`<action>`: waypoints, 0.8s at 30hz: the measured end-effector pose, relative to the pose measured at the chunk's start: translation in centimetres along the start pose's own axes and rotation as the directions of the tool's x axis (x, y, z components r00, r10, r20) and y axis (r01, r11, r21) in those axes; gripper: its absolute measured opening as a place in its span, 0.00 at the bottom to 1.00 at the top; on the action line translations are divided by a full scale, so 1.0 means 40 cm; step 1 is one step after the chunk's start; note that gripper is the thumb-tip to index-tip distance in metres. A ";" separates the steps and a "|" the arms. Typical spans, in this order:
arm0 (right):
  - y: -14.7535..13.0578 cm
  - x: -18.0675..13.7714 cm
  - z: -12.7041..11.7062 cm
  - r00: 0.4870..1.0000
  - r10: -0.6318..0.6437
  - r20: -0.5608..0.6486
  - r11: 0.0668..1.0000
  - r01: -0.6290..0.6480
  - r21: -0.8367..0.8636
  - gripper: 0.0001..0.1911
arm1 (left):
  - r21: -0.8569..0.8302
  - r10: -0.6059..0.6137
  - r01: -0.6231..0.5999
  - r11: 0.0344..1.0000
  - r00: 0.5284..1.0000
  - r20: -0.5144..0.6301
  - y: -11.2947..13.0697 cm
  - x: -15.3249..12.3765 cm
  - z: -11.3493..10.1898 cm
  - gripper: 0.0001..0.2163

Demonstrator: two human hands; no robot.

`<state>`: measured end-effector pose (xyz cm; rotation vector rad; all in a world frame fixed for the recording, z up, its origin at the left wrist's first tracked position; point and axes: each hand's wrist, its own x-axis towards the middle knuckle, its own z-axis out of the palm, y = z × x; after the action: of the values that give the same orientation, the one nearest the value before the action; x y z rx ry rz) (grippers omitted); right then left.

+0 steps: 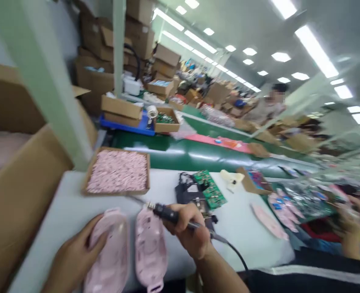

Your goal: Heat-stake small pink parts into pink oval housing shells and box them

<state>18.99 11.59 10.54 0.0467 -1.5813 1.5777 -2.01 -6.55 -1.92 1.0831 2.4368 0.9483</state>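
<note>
My right hand [188, 232] is closed around a black soldering iron [164, 212] whose metal tip points left toward two pink plastic shells. Its cable [235, 251] trails off to the right. My left hand [76, 256] rests on the left pink shell [109, 252], thumb on its top and fingers around its edge. The right pink shell [151, 248] lies beside it, untouched, just under the iron's tip. Both shells lie on a white work surface [73, 211]. The picture is blurred by motion.
A cardboard tray of small pink parts [117, 171] sits behind the shells. A green circuit board [210, 189] lies on a black fixture. A green conveyor belt [198, 156] runs behind. Cardboard boxes stand left and back. Another person's hands [355, 228] work at right; a person sits farther back.
</note>
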 end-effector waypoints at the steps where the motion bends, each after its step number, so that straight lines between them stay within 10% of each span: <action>1: 0.029 -0.036 0.008 0.996 0.060 0.070 0.995 -0.055 -0.081 0.19 | -0.020 0.000 0.001 1.000 1.000 0.023 0.016 -0.009 -0.011 0.23; 7: 0.113 -0.186 0.017 0.919 0.395 0.017 0.850 -0.358 -0.387 0.09 | -0.029 0.069 -0.067 0.997 0.993 0.100 0.057 -0.029 -0.024 0.22; 12: 0.102 -0.177 0.021 0.969 0.227 -0.096 0.774 -0.240 -0.586 0.06 | -0.049 0.126 -0.123 0.991 0.989 0.076 0.056 -0.042 -0.015 0.21; 24: 0.109 -0.180 0.005 0.987 0.103 0.127 0.761 0.004 -0.649 0.08 | -0.049 0.173 -0.171 0.984 0.984 0.042 0.057 -0.044 -0.012 0.21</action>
<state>20.79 8.44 2.92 -0.2618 -2.1968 0.9959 0.14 -6.93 0.01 1.3019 2.3025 1.0130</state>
